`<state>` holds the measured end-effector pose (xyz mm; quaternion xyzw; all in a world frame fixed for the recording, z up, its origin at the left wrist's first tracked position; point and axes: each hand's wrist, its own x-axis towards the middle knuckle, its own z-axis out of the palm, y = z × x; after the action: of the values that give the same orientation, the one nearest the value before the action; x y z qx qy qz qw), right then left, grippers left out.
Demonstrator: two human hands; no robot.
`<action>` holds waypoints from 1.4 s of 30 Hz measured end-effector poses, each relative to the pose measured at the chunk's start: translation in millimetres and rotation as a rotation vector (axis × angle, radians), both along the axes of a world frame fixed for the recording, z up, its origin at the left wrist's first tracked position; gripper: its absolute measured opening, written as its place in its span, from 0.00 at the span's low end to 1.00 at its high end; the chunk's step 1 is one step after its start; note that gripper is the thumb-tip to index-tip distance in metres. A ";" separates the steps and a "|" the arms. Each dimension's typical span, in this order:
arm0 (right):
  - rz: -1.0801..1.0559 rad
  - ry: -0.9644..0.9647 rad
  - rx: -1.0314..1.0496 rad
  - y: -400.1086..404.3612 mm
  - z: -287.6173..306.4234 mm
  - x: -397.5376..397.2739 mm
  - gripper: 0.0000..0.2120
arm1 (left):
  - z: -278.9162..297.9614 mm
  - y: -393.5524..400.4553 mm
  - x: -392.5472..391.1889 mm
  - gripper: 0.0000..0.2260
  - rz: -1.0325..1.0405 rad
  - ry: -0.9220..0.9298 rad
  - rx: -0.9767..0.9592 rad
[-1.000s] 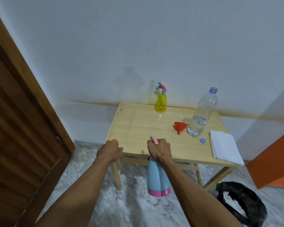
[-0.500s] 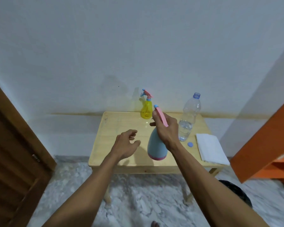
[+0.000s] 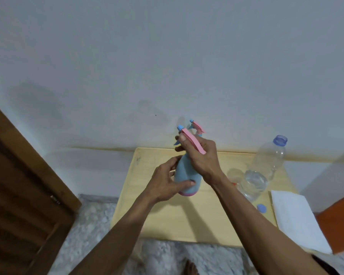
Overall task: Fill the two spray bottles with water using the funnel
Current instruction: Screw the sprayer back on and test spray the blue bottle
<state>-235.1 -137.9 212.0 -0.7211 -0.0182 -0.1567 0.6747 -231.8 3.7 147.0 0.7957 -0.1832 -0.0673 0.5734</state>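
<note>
Both hands hold blue spray bottle [image 3: 184,175], frame centre, over table [image 3: 167,221]: my right hand [image 3: 202,155] wraps pink trigger head [image 3: 193,142], left hand [image 3: 167,182] cups body. Likely empty, so light; smooth plastic, may slip. Grip body low, twist at collar w/ right.

Dim, bluish, even light fills the frame — soft shadows spread on the wall [image 3: 167,56] at centre left and under the forearms on the table [image 3: 167,219] — with slight overall softness and wide-angle bending at the edges.
</note>
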 end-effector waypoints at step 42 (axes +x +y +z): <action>0.011 0.280 -0.352 25.0 -150.8 294.5 0.12 | -165.0 19.6 281.3 0.35 0.409 0.189 0.062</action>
<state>59.3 -113.0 61.2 -0.8422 0.0446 -0.0456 0.5353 49.4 23.3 -17.9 0.8235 0.0388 -0.0295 0.5651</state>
